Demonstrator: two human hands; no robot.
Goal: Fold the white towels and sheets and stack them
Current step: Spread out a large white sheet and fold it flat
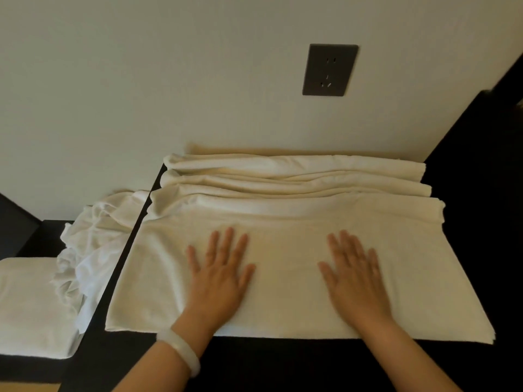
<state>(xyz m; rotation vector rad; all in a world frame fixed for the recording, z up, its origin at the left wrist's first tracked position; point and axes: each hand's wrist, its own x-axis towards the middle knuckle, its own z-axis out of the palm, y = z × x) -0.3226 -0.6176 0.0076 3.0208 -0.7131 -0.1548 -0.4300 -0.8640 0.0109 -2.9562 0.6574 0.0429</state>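
At the far left a folded towel (31, 304) lies as a neat, thick, soft-cornered square on a lower surface, which I take as one piece already done. Just beside it a crumpled sheet (87, 250), thinner and brighter white, slumps in loose creases against the left edge of the dark tabletop (283, 363); it is not yet folded. On the tabletop itself lies the towel (285, 250) now in hand, cream terry with a nubbly, matte pile. Its near part lies flat and rectangular, while its far part is gathered in three long, rounded ridges against the pale wall (141, 80). The left hand (220, 275), with a milky bangle (181, 352) on its wrist, rests palm down on the flat part with its fingers straight and spread. The right hand (353, 275) rests the same way, well apart from the left, and neither grips the cloth. I judge this a smoothing step partway through the fold, with the ridged part and the stacking left to do. Above them, a dark wall socket (329, 69) is set in the wall.
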